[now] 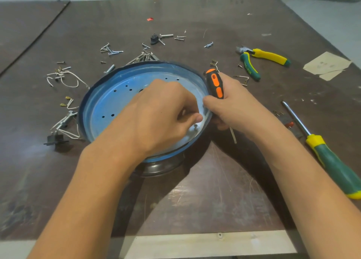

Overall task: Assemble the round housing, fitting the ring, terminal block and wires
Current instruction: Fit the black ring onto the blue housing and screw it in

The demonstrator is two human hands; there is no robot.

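A round blue housing [109, 102] with a dark rim lies open side up on the brown table. My left hand [164, 112] reaches into it with fingers curled, pinching a small screw [195, 126] that stands near the right inner edge. My right hand [232, 106] grips an orange and black screwdriver [215, 83] at the housing's right rim, its shaft pointing down past the rim. White wires with terminals [64, 78] lie left of the housing. A black terminal block [55, 139] sits at the lower left.
Loose screws [109, 50] are scattered behind the housing, with a small black part [154, 38] among them. Yellow and green pliers [261, 60] lie at the back right. A large green and yellow screwdriver [328, 157] lies on the right. Paper scraps [326, 65] sit far right.
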